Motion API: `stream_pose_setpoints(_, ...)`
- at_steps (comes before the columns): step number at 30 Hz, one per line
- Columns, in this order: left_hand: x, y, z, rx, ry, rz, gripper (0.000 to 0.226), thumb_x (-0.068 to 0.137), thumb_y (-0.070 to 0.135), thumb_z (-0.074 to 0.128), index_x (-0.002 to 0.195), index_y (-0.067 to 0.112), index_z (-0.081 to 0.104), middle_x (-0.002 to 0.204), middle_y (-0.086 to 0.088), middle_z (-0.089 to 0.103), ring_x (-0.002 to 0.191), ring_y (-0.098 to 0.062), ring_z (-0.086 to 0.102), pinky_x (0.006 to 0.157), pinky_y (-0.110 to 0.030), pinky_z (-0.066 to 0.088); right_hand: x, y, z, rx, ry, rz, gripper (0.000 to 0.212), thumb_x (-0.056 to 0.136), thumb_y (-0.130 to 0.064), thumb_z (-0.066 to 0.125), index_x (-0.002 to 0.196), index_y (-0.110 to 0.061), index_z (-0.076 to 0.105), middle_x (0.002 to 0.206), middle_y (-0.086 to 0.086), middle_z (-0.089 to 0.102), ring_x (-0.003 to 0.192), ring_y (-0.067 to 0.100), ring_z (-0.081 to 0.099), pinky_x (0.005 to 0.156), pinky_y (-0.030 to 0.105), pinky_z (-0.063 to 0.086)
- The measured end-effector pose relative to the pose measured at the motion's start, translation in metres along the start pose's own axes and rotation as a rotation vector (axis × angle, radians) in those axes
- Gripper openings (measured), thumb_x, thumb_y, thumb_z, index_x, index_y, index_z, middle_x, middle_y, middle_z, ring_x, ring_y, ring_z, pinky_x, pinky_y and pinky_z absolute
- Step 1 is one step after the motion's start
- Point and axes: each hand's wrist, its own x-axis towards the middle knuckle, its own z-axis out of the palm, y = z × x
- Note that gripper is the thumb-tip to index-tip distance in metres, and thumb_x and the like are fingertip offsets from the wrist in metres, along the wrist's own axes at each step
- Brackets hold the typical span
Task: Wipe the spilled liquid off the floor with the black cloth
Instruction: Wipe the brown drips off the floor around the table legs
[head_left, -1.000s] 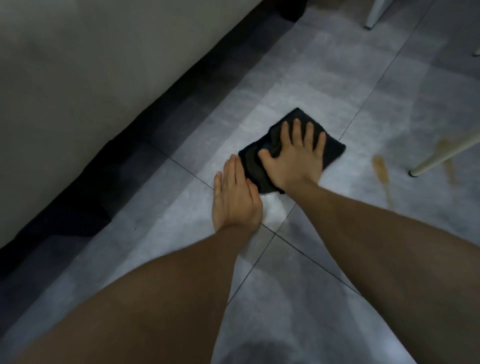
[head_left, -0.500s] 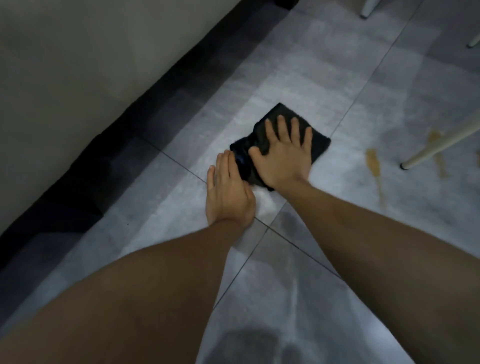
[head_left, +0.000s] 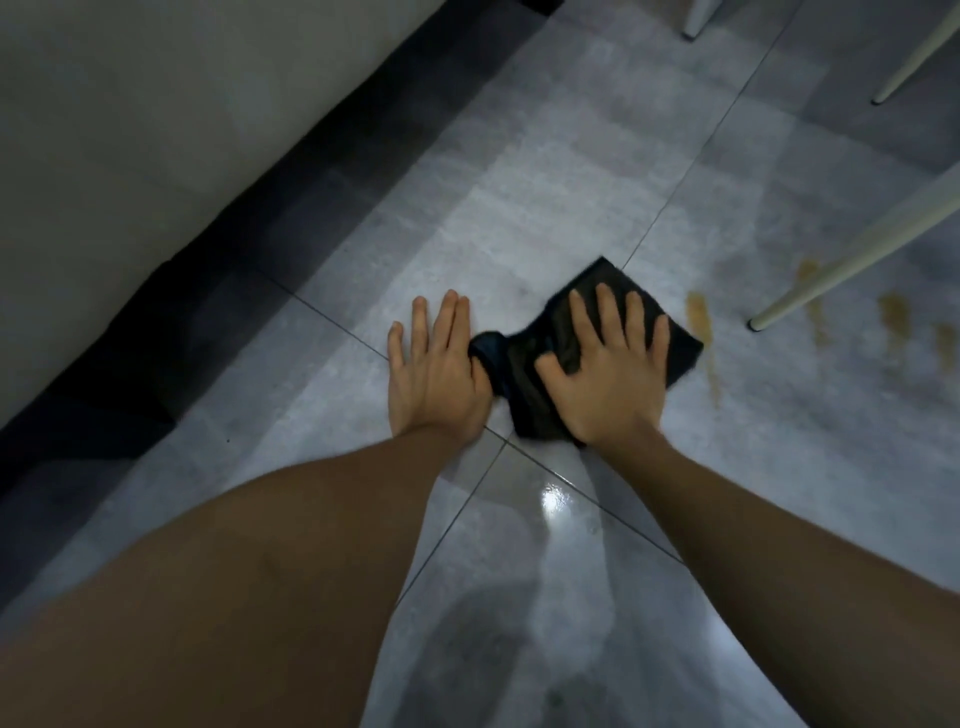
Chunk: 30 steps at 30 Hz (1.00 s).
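The black cloth (head_left: 524, 364) lies crumpled on the grey tiled floor (head_left: 519, 182). My right hand (head_left: 605, 371) presses flat on top of it, fingers spread. My left hand (head_left: 434, 374) rests palm-down on the tile just left of the cloth, its thumb side touching the cloth's edge. Brown spilled liquid (head_left: 698, 314) streaks the floor immediately right of the cloth, and more brown patches (head_left: 893, 312) lie further right. A wet shiny patch (head_left: 556, 501) glints on the tile below my right wrist.
A white furniture leg (head_left: 852, 260) slants down to the floor right of the cloth, among the brown patches. Two more white legs (head_left: 909, 57) stand at the top right. A pale wall with a dark baseboard (head_left: 218, 260) runs along the left.
My right hand has pushed the cloth to the right, closer to the brown streak. My left hand now sits at the cloth's left edge, and the cloth is more bunched.
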Motion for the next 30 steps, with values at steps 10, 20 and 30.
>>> stream_pose_setpoints(10, -0.001, 0.004, -0.002, -0.012, -0.011, -0.014, 0.06, 0.105, 0.043, 0.016, 0.16, 0.021, 0.012, 0.168, 0.004, 0.01, 0.155, -0.025, 0.0, 0.124, -0.05, 0.002, -0.009, 0.058, -0.019, 0.062, -0.013, 0.076, 0.09, 0.074, -0.074, 0.037, 0.151, -0.027, 0.032, 0.165, 0.001, 0.021, 0.154, 0.027, 0.006, 0.122, 0.056, -0.004)
stream_pose_setpoints(20, -0.002, 0.007, -0.008, 0.011, 0.074, 0.185, 0.049, 0.101, 0.023, 0.036, 0.149, 0.015, 0.043, 0.155, -0.006, 0.043, 0.144, -0.029, 0.033, 0.117, -0.055, 0.022, -0.091, 0.099, -0.021, 0.108, 0.049, -0.011, 0.083, 0.075, -0.07, 0.046, 0.145, -0.025, 0.043, 0.163, -0.001, 0.029, 0.154, 0.024, 0.012, 0.124, 0.052, -0.003)
stream_pose_setpoints(30, -0.011, 0.102, 0.02, 0.003, -0.048, 0.077, 0.062, 0.102, 0.055, 0.014, 0.16, 0.032, 0.011, 0.167, 0.002, 0.012, 0.154, -0.028, -0.003, 0.119, -0.06, -0.006, -0.075, 0.077, -0.015, 0.171, 0.177, 0.385, 0.066, 0.091, -0.058, 0.048, 0.138, -0.012, 0.045, 0.156, 0.014, 0.034, 0.15, 0.032, 0.018, 0.123, 0.053, -0.002)
